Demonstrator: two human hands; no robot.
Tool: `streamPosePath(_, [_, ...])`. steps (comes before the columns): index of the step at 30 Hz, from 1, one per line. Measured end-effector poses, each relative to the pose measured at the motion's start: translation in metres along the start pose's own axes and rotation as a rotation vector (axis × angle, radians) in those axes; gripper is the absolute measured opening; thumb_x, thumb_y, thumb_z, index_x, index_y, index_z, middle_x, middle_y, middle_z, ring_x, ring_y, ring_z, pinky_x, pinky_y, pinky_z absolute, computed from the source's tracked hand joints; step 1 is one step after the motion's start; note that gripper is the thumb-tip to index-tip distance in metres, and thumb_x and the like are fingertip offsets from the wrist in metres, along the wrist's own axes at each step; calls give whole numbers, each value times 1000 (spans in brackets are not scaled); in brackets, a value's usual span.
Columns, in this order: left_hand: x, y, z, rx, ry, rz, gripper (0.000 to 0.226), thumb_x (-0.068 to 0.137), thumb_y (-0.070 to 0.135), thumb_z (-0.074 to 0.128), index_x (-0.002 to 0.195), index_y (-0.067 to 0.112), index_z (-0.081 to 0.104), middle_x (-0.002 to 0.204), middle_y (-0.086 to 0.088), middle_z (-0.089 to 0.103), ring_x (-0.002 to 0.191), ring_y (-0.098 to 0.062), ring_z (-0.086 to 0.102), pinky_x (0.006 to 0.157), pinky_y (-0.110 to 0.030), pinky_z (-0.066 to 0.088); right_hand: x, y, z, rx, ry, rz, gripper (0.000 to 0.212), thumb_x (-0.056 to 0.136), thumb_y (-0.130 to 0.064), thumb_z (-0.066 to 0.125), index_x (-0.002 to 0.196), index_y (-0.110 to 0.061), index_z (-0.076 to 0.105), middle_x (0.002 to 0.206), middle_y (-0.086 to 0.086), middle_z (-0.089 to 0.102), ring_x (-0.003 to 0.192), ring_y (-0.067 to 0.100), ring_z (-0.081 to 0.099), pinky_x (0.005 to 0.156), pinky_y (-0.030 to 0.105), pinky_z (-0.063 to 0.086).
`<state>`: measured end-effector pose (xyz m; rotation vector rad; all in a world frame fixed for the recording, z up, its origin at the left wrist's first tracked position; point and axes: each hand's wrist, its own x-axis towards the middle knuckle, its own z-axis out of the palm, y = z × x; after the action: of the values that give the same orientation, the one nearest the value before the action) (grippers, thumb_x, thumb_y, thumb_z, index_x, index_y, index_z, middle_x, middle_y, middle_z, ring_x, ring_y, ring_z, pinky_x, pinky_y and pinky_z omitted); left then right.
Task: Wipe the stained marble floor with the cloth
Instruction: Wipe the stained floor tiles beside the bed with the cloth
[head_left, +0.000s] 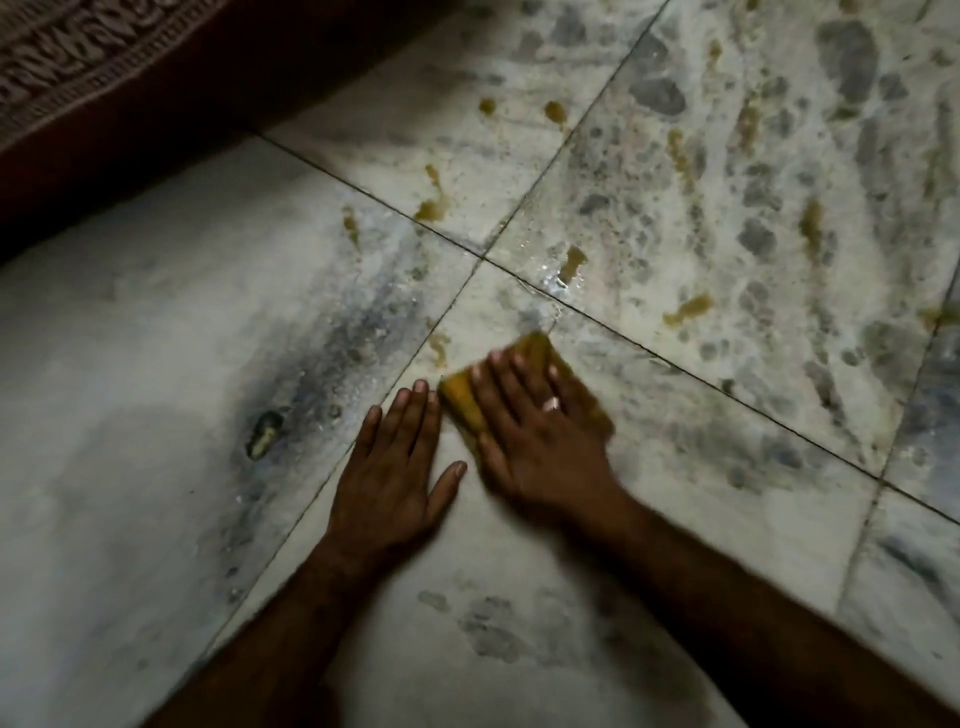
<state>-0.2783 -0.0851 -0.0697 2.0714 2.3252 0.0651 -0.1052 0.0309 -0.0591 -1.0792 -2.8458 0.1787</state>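
A yellow cloth (462, 402) lies flat on the marble floor (649, 467) near where four tiles meet. My right hand (535, 431), with a ring on one finger, presses down on the cloth with fingers spread; it is blurred. My left hand (397, 470) rests flat on the floor just left of the cloth, fingers together, thumb out, holding nothing. Several yellow-brown stains dot the tiles beyond the cloth, such as one stain (571, 262) beside a wet patch and another stain (431, 208) on the seam.
A dark red patterned rug or bedding edge (104, 93) borders the floor at the upper left. A dark chipped mark (265, 434) sits in the left tile. Dark grout lines (701, 371) cross the floor diagonally.
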Motion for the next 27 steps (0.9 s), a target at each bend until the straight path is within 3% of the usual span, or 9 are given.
streamPosePath(4, [6,-10,-2,-36,-4,-13,77,104,58,24,159,5,29,168,-13,25,156,-25,23,127,-46,13,59,56,-14,-26,-82,206,69,100,-48,24,163,-19,22,170,9,23,157,28,21,125,44,8])
streamPosePath(6, [12,-17,-1,-39,10,-43,76,105,58,23,158,5,31,167,-13,26,155,-25,25,126,-46,16,36,74,-18,-54,-91,321,70,101,-47,20,164,-18,17,172,9,18,158,27,16,125,42,5])
streamPosePath(9, [19,-27,-1,-37,19,-76,74,106,56,22,157,4,32,166,-14,29,154,-26,28,125,-47,20,-27,55,-17,-52,-66,404,71,100,-42,26,163,-11,19,171,16,17,158,32,17,125,50,11])
streamPosePath(13, [24,-31,2,-78,34,-153,66,106,44,27,158,4,32,166,-16,29,153,-29,30,125,-45,17,-56,-15,-9,-35,-64,113,68,97,-40,40,158,-9,35,166,17,28,153,36,28,121,54,23])
streamPosePath(15, [32,-45,1,-83,42,-248,65,103,39,30,157,3,31,165,-17,30,153,-31,30,125,-43,12,-22,-31,-4,-18,-52,-93,66,100,-41,41,159,-13,35,166,14,30,154,34,29,121,53,28])
streamPosePath(17, [40,-59,0,-66,38,-264,65,102,36,31,157,1,32,165,-18,31,152,-33,31,125,-45,12,30,-31,5,-26,-18,-165,64,101,-41,39,160,-15,34,166,12,33,155,30,29,122,51,29])
streamPosePath(19, [44,-64,0,-63,26,-241,66,101,35,31,157,1,31,165,-18,29,153,-32,30,125,-45,12,85,-19,4,-24,-23,-80,64,101,-43,38,160,-17,34,166,12,34,155,29,29,125,49,22])
streamPosePath(22, [45,-62,1,-79,11,-250,67,101,38,31,159,2,28,167,-16,26,155,-30,25,127,-43,9,126,16,-7,-7,-132,116,68,102,-47,26,165,-21,16,172,7,16,159,25,12,126,43,2])
streamPosePath(27, [45,-60,2,-88,27,-278,68,101,40,31,159,4,28,168,-15,26,155,-28,26,127,-45,14,53,33,-8,-18,-45,332,71,100,-42,27,162,-9,22,170,16,19,157,34,19,125,48,10])
